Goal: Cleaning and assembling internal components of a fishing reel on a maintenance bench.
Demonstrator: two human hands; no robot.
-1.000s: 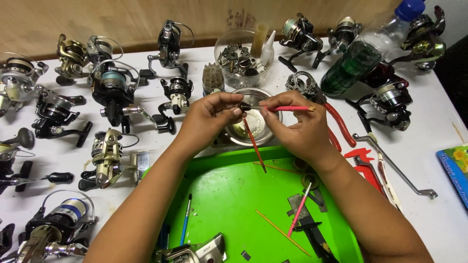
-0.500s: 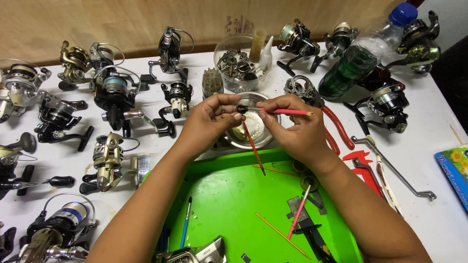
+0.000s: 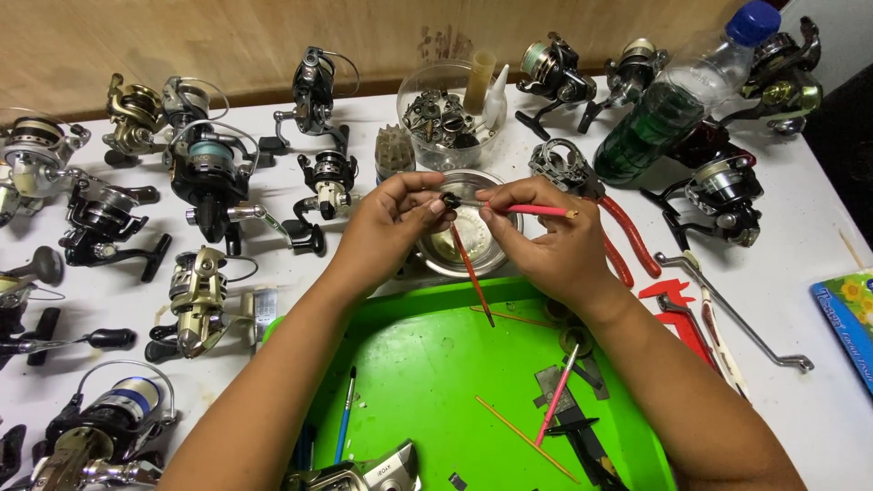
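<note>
left hand: your grip pinches small black part above metal bowl
right hand: your grip grasps red stick, over bowl's right rim

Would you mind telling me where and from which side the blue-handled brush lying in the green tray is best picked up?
Pinch the blue-handled brush at mid-handle, coming from straight above. It lies flat and nearly lengthwise on the green tray, dark tip away from the person. The left forearm lies close on its left, so fingers fit more easily from its open right side.
</note>
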